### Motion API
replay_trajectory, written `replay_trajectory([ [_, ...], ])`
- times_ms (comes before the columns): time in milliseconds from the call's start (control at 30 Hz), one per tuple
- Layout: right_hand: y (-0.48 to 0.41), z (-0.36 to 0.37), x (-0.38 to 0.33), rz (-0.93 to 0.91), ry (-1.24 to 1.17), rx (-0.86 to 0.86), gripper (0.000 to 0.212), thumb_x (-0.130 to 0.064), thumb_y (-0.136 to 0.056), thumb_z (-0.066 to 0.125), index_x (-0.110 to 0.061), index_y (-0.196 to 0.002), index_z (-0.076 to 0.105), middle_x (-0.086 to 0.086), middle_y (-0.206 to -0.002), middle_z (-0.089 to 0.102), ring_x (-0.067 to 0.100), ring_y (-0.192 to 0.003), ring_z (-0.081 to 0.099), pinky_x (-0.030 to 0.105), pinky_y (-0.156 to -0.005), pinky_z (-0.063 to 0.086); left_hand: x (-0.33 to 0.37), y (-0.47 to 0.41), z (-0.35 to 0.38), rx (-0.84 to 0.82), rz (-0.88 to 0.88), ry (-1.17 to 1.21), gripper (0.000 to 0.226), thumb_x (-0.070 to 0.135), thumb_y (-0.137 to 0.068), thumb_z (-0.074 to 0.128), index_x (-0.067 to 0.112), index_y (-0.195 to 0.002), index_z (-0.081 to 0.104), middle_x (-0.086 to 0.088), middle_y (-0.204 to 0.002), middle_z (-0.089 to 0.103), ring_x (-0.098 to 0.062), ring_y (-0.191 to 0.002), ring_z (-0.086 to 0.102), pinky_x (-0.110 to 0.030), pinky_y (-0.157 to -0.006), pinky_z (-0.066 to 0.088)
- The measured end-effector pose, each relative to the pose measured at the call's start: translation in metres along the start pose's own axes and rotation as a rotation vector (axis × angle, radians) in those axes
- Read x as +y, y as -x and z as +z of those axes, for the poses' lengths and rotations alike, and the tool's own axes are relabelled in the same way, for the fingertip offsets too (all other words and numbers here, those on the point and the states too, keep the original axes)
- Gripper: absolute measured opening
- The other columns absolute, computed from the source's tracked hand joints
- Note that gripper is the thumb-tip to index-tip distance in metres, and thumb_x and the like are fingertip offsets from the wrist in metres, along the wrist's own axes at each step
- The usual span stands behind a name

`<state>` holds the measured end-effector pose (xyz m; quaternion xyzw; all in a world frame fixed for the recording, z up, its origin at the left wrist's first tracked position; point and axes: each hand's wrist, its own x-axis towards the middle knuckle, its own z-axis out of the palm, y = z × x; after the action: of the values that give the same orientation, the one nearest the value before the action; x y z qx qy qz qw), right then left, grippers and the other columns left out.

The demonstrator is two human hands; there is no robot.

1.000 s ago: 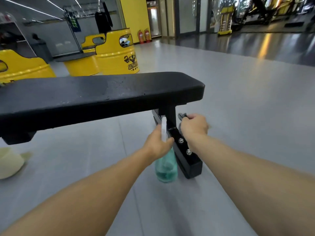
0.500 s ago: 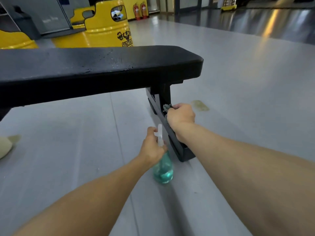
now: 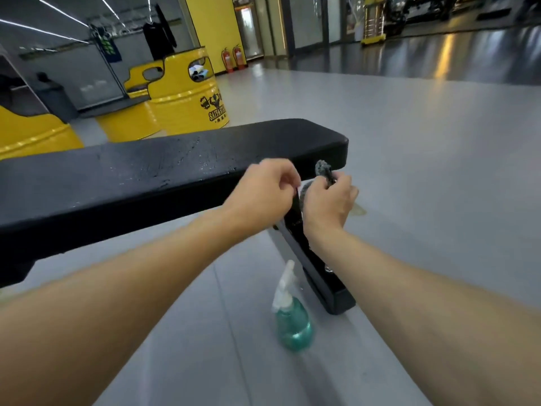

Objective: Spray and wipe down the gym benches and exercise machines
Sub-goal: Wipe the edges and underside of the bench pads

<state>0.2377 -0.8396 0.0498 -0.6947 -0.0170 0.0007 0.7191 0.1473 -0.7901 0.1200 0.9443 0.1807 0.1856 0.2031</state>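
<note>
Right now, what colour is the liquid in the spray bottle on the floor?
Teal-green liquid in the spray bottle, clearest in the head view.

black bench (image 3: 140, 183); grey cloth (image 3: 323, 171); teal spray bottle (image 3: 293, 325); yellow drums (image 3: 187, 95).

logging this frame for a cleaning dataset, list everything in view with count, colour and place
bench: 1, black, across left and centre
foot: 1, black, on the floor under the bench's right end
bottle: 1, teal with a white spray head, upright on the floor beside the foot
cloth: 1, grey, at the bench's right end
barrels: 3, yellow, behind the bench, left
extinguishers: 2, red, by the pillar
pillar: 1, yellow, top centre
garment: 1, black, hanging at the back
floor: grey
left hand: fingers curled beside the cloth, grip unclear
right hand: grips the cloth
</note>
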Motion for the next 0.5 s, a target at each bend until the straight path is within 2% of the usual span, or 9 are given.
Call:
replay_trajectory([
  [67,0.005,0.008,-0.006,-0.142,-0.08,-0.033,0.039,-0.007,-0.094,0.05,-0.006,-0.133,0.045,0.006,-0.125,0.036,0.02,-0.103,0.047,0.014,-0.082,0.033,0.003,-0.027,-0.025,0.034,0.094,-0.231,0.03,0.005,-0.09,0.045,0.016,-0.11,0.065,-0.005,-0.11,0.066,-0.023,-0.101,0.059,-0.033,-0.087,0.047],
  [133,0.013,0.017,-0.003,-0.363,-0.062,-0.096,0.039,-0.002,-0.093,0.054,-0.004,-0.13,0.044,0.001,-0.121,0.032,0.011,-0.101,0.042,0.006,-0.083,0.034,-0.006,-0.049,-0.038,-0.139,0.074,-0.537,0.035,0.017,-0.098,0.043,0.02,-0.129,0.058,-0.008,-0.13,0.058,-0.032,-0.119,0.053,-0.046,-0.099,0.045],
  [167,0.015,0.022,0.001,-0.461,-0.027,-0.12,0.034,0.0,-0.093,0.055,-0.002,-0.126,0.046,0.0,-0.12,0.032,0.008,-0.1,0.04,0.005,-0.085,0.034,-0.012,-0.055,-0.041,-0.219,0.052,-0.625,0.034,0.022,-0.1,0.041,0.023,-0.129,0.058,-0.007,-0.129,0.058,-0.034,-0.118,0.055,-0.049,-0.097,0.047],
  [233,0.006,0.028,0.012,-0.581,0.021,-0.112,0.019,0.003,-0.092,0.055,-0.001,-0.11,0.051,0.001,-0.114,0.035,0.005,-0.093,0.039,0.006,-0.083,0.034,-0.018,-0.059,-0.04,-0.266,0.058,-0.675,0.03,0.024,-0.101,0.043,0.028,-0.124,0.062,-0.004,-0.119,0.064,-0.032,-0.112,0.059,-0.048,-0.091,0.052],
  [300,-0.01,0.031,0.018,-0.613,0.025,-0.064,0.008,0.004,-0.092,0.054,-0.001,-0.098,0.052,0.003,-0.107,0.038,0.004,-0.083,0.038,0.01,-0.076,0.035,-0.021,-0.063,-0.039,-0.241,0.072,-0.669,0.033,0.025,-0.102,0.047,0.03,-0.132,0.061,-0.003,-0.123,0.065,-0.031,-0.115,0.059,-0.046,-0.093,0.052],
  [367,-0.024,0.032,0.022,-0.617,0.025,-0.013,0.004,0.003,-0.093,0.053,-0.001,-0.095,0.053,0.004,-0.104,0.04,0.005,-0.08,0.038,0.014,-0.073,0.035,-0.024,-0.064,-0.039,-0.224,0.072,-0.668,0.038,0.026,-0.103,0.047,0.031,-0.139,0.056,-0.003,-0.13,0.062,-0.032,-0.119,0.057,-0.047,-0.095,0.051],
  [433,-0.038,0.033,0.021,-0.582,0.01,0.081,0.007,0.001,-0.095,0.052,0.0,-0.099,0.056,0.005,-0.105,0.041,0.006,-0.082,0.039,0.01,-0.074,0.036,-0.026,-0.066,-0.039,-0.229,0.078,-0.659,0.04,0.027,-0.104,0.045,0.031,-0.143,0.053,-0.003,-0.133,0.059,-0.033,-0.121,0.055,-0.048,-0.096,0.05],
  [500,-0.059,0.031,0.016,-0.438,-0.024,0.213,0.013,0.001,-0.096,0.05,0.002,-0.107,0.057,0.01,-0.109,0.045,0.01,-0.085,0.042,0.002,-0.075,0.031,-0.029,-0.066,-0.039,-0.245,0.084,-0.671,0.042,0.027,-0.105,0.043,0.032,-0.146,0.049,-0.002,-0.134,0.056,-0.033,-0.122,0.053,-0.049,-0.096,0.049],
])
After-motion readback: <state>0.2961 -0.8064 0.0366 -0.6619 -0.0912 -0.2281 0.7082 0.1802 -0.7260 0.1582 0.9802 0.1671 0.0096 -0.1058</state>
